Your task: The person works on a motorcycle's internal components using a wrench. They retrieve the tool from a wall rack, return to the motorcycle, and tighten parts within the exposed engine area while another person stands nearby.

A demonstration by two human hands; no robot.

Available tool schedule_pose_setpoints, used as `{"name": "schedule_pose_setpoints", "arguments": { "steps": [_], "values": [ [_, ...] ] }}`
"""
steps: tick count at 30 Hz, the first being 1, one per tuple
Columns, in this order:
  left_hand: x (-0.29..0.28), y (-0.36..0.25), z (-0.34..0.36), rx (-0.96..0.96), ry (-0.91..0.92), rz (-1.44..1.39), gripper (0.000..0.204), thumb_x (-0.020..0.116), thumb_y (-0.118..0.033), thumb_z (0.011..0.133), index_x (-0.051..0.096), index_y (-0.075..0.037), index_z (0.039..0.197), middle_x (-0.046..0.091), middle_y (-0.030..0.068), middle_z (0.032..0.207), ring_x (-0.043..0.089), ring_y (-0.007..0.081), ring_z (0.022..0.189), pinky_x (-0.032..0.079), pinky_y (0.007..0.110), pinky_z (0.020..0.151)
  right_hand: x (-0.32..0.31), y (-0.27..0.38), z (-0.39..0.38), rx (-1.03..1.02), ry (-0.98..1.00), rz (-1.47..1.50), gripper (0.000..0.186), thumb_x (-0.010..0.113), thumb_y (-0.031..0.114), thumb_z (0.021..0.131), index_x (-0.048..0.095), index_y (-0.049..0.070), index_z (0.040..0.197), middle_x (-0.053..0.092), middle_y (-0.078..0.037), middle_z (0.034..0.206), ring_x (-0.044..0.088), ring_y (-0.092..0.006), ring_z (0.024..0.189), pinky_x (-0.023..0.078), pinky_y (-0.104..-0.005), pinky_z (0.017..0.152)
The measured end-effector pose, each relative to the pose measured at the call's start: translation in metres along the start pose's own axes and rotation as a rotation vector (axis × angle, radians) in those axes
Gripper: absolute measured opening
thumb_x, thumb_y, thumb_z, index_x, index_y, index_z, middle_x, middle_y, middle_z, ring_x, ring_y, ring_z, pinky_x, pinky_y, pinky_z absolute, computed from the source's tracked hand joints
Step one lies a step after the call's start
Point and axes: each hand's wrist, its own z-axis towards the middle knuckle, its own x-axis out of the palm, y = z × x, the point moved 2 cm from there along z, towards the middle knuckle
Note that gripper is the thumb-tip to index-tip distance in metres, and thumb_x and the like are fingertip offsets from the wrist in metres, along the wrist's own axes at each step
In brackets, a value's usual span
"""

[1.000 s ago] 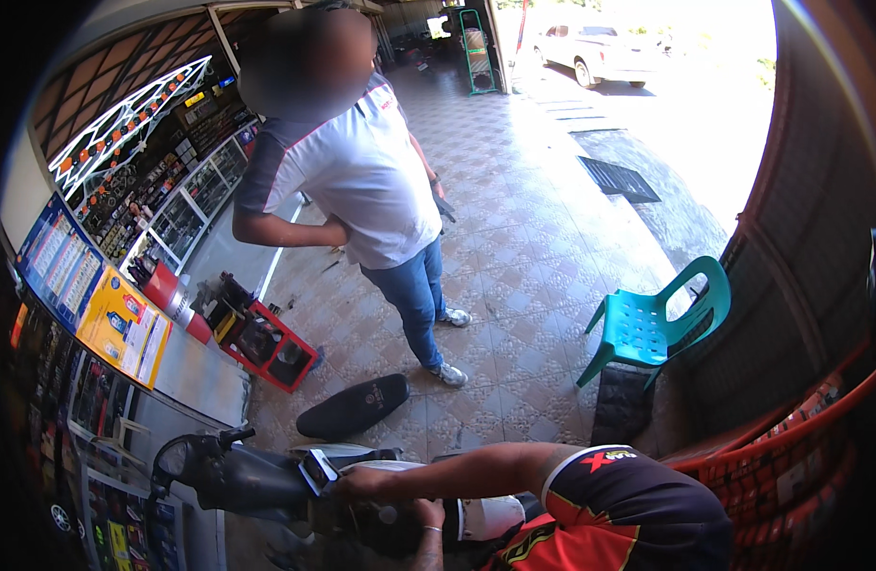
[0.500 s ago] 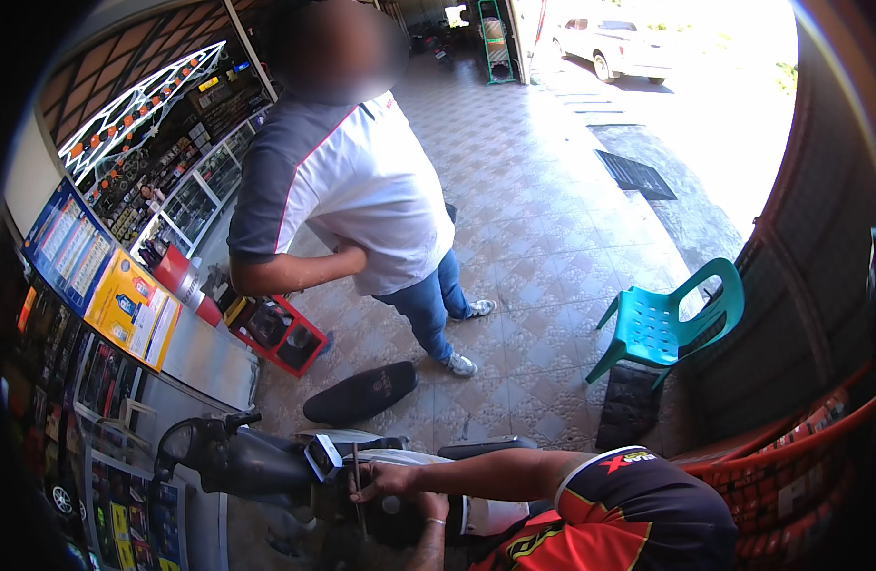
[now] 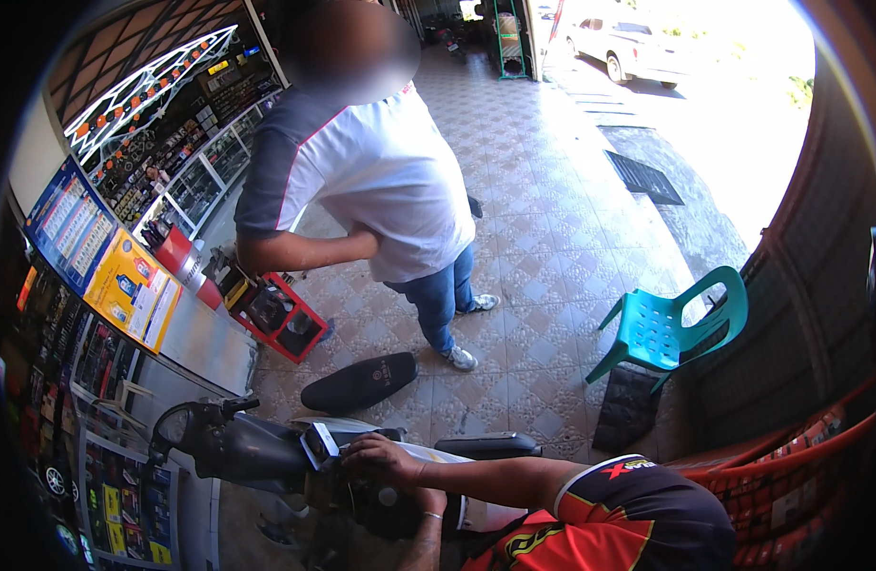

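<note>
A dark scooter (image 3: 238, 447) with its seat taken off stands at the bottom of the view. My right hand (image 3: 386, 459) lies on top of its handlebar cover, fingers curled over the edge beside a small square part (image 3: 319, 444). My right forearm reaches in from a red and black sleeve (image 3: 609, 519). My left forearm (image 3: 427, 538), with a thin bracelet, comes up from the lower edge. My left hand goes into the dark body of the scooter under my right hand and is mostly hidden.
A person in a white and dark blue shirt (image 3: 381, 181) and jeans stands close in front. A black scooter seat (image 3: 359, 381) lies on the tiled floor. A red open box (image 3: 278, 316), glass counters (image 3: 186, 190), a teal plastic chair (image 3: 661, 328), a black mat (image 3: 626, 407) and stacked red chairs (image 3: 790, 457) surround us.
The standing person has come closer and fills more of the view. My right hand stays on the scooter's handlebar cover, shifted slightly.
</note>
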Motion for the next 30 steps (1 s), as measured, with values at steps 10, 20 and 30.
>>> {"name": "schedule_pose_setpoints", "arguments": {
  "steps": [10, 20, 30],
  "values": [
    [0.007, 0.035, 0.008, 0.287, -0.176, 0.005, 0.032, 0.082, -0.011, 0.075, 0.070, 0.004, 0.101, 0.071, 0.0221, 0.101, 0.067, 0.0384, 0.100, 0.050, 0.043, 0.092, 0.032, 0.025, 0.039, 0.137, 0.694, -1.118, 0.041, 0.059, 0.026, 0.089, 0.057, 0.011, 0.127, 0.065, -0.008, 0.104, 0.063, -0.0245, 0.093, 0.049, -0.0476, 0.080],
    [0.007, 0.058, 0.011, 0.171, 0.064, 0.137, 0.017, 0.080, -0.005, 0.073, 0.070, -0.001, 0.086, 0.072, 0.0165, 0.098, 0.069, 0.0317, 0.094, 0.052, 0.039, 0.088, 0.080, -0.097, 0.034, 0.333, 1.228, 0.307, 0.022, 0.062, 0.022, 0.088, 0.071, 0.010, 0.104, 0.072, -0.007, 0.098, 0.067, -0.0270, 0.082, 0.053, -0.0467, 0.067],
    [0.018, 0.037, 0.011, -0.273, -0.060, -1.131, 0.049, 0.080, -0.014, 0.081, 0.061, 0.000, 0.124, 0.067, 0.0167, 0.120, 0.064, 0.0254, 0.110, 0.049, 0.038, 0.099, 0.053, -0.029, 0.005, 1.057, -0.263, 0.840, 0.025, 0.063, 0.028, 0.097, 0.072, 0.006, 0.103, 0.068, -0.006, 0.093, 0.063, -0.0171, 0.091, 0.050, -0.0350, 0.081]
  ]
}}
